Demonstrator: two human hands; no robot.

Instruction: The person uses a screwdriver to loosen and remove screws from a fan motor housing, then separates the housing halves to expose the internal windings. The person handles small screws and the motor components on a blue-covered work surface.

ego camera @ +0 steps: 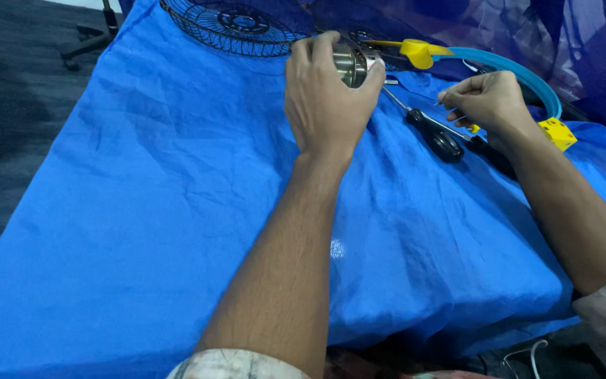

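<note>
The left hand [327, 95] grips a shiny metal cylinder [348, 64] above the blue cloth [142, 210]; the right hand [484, 100] pinches a small thin part beside black-handled screwdrivers [436, 137].

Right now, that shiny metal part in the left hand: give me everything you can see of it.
The metal part is a round, silvery piece, polished and reflective like steel, with ringed edges. The left hand wraps over it from above, so most is hidden and only the right side shows. It is held above the blue cloth, near the black wire fan grille.
</note>
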